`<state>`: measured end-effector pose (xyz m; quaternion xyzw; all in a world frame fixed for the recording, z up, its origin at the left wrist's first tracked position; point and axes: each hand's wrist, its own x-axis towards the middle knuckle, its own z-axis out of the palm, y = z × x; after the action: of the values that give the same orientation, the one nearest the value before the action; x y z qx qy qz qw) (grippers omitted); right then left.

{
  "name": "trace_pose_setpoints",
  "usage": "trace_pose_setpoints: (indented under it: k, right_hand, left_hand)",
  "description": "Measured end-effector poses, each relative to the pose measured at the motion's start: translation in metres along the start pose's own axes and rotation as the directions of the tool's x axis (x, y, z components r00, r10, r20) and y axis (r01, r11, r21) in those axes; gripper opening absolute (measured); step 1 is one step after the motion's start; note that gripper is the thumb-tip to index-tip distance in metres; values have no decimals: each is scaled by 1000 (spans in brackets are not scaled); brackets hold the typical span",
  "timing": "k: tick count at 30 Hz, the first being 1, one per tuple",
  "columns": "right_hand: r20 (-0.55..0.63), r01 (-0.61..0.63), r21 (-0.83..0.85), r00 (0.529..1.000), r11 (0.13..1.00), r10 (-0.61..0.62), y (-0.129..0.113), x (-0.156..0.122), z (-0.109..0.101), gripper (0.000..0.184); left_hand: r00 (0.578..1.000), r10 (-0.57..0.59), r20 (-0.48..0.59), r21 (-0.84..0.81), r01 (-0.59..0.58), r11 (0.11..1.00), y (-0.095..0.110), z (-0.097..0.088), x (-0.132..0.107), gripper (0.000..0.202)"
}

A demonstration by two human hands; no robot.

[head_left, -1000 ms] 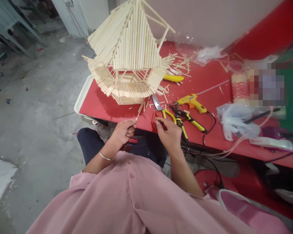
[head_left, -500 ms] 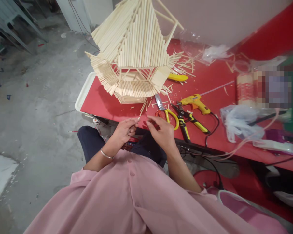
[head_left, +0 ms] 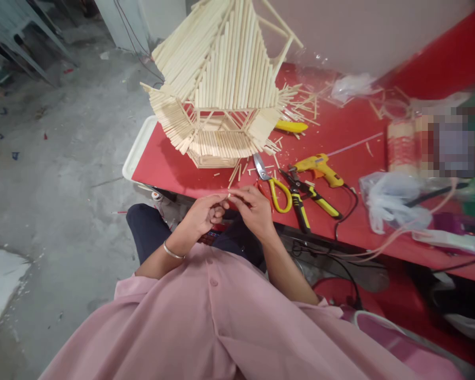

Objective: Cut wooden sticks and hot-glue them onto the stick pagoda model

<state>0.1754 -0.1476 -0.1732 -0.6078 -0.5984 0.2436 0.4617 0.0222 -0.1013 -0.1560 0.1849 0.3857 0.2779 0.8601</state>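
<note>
Two hands (head_left: 204, 214) (head_left: 257, 212) — one stick (head_left: 229, 195).

Single view from a camera worn on the head, facing forward and down over the pink shirt (head_left: 170, 316) to the nearby hands (head_left: 255, 211) and red worktop (head_left: 162, 170).

Left hand (head_left: 205, 214) and right hand (head_left: 255, 211) nearly meet at the fingertips, fingers curled, forearms (head_left: 288, 269) angled inward

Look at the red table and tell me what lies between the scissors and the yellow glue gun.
A pair of black-and-yellow cutters lies between the scissors and the glue gun, as the head view shows.
</note>
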Motion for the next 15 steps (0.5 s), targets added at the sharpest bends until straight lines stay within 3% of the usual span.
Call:
trace_pose_setpoints:
  k: [4, 7, 9, 10, 12, 14, 15]
  right_hand:
    - [16, 90, -37, 996, 995, -89, -7, -2, 0, 23]
    - [74, 148, -159, 988, 976, -138, -3, 7, -23, 29]
    - [-42, 65, -348, 996, 935, -85, 12, 18, -58, 31]
    - [-181, -43, -464, 982, 885, -47, 22, 24, -79, 32]
    - [-332, -253, -663, 943, 704, 26, 47, 35, -124, 35]
    - [-295, -341, -752, 939, 564, 176, 72, 47, -161, 33]
    - [-246, -321, -756, 947, 570, 207, 83, 54, -174, 23]
  left_hand:
    - [999, 42, 4, 36, -42, 998, 1, 6, -3, 32]
    - [997, 76, 21, 26, -76, 997, 3, 9, -6, 35]
    - [994, 108, 20, 16, -108, 994, 7, 12, -8, 37]
    - [992, 126, 16, 9, -126, 992, 10, 14, -10, 37]
    - [988, 154, 15, -7, -154, 988, 18, 20, -16, 38]
    - [984, 175, 21, -22, -175, 984, 28, 27, -25, 38]
    - [982, 189, 25, -29, -188, 982, 34, 31, -30, 37]
